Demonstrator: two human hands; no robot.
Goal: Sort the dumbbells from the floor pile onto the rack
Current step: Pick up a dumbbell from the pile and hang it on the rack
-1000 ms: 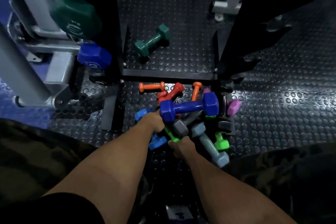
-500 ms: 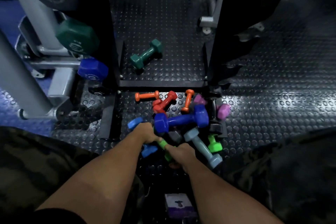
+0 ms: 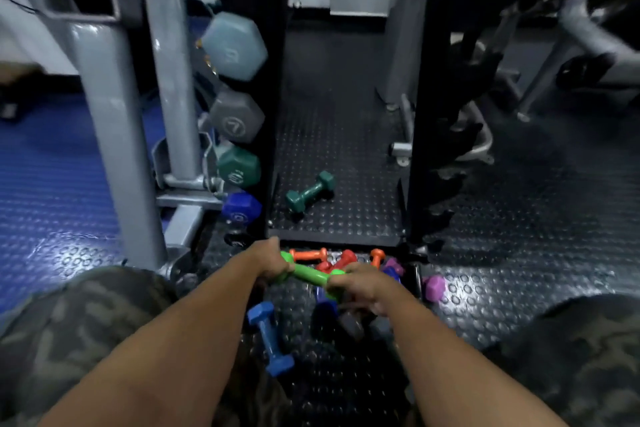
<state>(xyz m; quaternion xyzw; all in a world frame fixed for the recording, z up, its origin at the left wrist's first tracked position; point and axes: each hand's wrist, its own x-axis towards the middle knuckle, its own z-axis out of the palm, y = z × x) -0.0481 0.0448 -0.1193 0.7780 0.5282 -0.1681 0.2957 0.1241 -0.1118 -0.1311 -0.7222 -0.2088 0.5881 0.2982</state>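
While I crouch over the floor pile, both my hands hold one bright green dumbbell above it: my left hand has its grip curled round the upper-left head, and my right hand wraps its fingers round the lower-right head, so the bar slants between them. Just behind it on the studded black floor mat lie two orange dumbbells, a red one and purple ones, partly hidden by my right hand. A blue dumbbell lies apart, nearer me, between my forearms. Farther off, a dark green dumbbell rests alone between the black uprights of the rack. To the rack's left, hex heads stand stacked: pale blue, grey, green and dark blue.
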